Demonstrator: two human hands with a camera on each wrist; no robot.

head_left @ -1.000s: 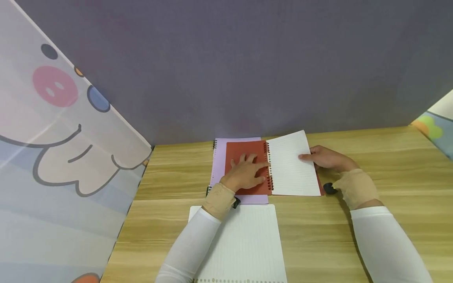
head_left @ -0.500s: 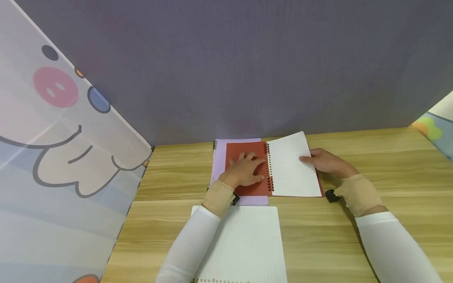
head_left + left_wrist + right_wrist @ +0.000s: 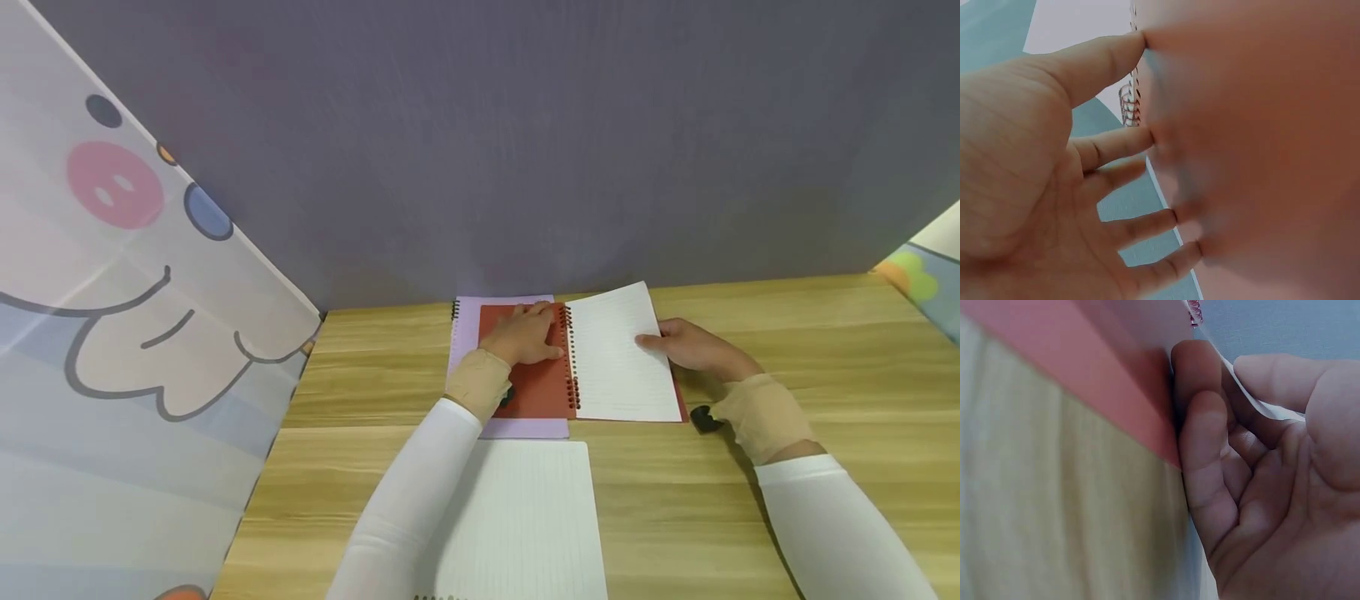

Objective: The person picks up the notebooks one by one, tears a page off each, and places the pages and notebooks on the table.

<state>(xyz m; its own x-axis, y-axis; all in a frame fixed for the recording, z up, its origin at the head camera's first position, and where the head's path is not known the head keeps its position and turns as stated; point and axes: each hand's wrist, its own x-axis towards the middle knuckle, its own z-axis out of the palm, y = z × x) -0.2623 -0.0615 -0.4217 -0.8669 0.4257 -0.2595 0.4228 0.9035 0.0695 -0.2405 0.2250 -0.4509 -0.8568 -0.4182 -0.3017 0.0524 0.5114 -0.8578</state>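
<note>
A spiral notebook lies open, its red cover (image 3: pixel 540 396) folded out to the left and its white lined pages (image 3: pixel 609 367) to the right. Spread fingers of my left hand (image 3: pixel 519 338) press on the red cover; the left wrist view shows the fingertips touching it (image 3: pixel 1285 156). At the pages' right edge, my right hand (image 3: pixel 693 343) pinches paper between thumb and curled fingers. In the right wrist view, the white page edge (image 3: pixel 1254 403) bends between thumb and fingers, above the red back cover (image 3: pixel 1091 381). How many sheets are held I cannot tell.
Beneath the red cover lies a purple spiral notebook (image 3: pixel 465 329), partly hidden. A white lined page (image 3: pixel 528 517) with holes along its near edge lies in front, under my left forearm. A grey panel (image 3: pixel 585 150) rises behind the wooden table (image 3: pixel 360 375); a printed panel (image 3: pixel 187 350) stands left.
My left hand has slid away from me, up the red cover toward its far edge. My right hand keeps its pinch on the pages, nearly unmoved.
</note>
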